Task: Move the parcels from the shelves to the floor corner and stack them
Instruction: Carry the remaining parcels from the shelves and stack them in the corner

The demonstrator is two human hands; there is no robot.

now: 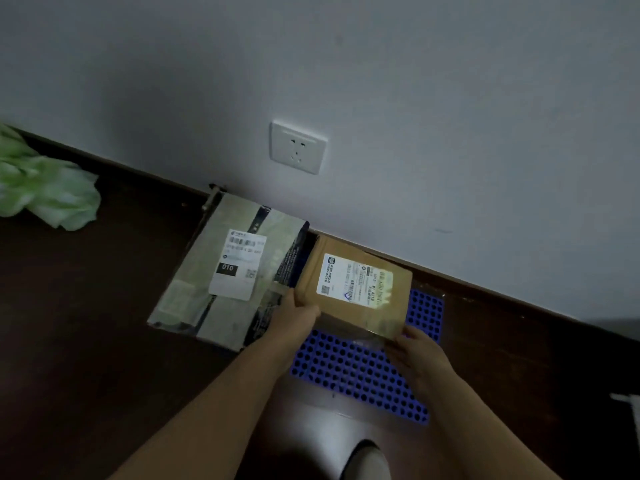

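A brown cardboard parcel (pixel 353 289) with a white label is over a blue perforated mat (pixel 346 368) by the wall. My left hand (pixel 298 315) grips its near left edge and my right hand (pixel 419 358) grips its near right corner. Beside it on the left lies a larger flat parcel (pixel 194 292) wrapped in printed tape, with a white label marked 010. The two parcels sit side by side and touch. Whether the brown parcel rests on the mat or is held just above it is unclear.
A white wall with a socket (pixel 298 147) and a dark skirting board runs behind the parcels. A green crumpled cloth (pixel 45 188) lies on the dark floor at far left. My shoe (pixel 367 460) shows at the bottom edge. A white object (pixel 628 410) sits at the right edge.
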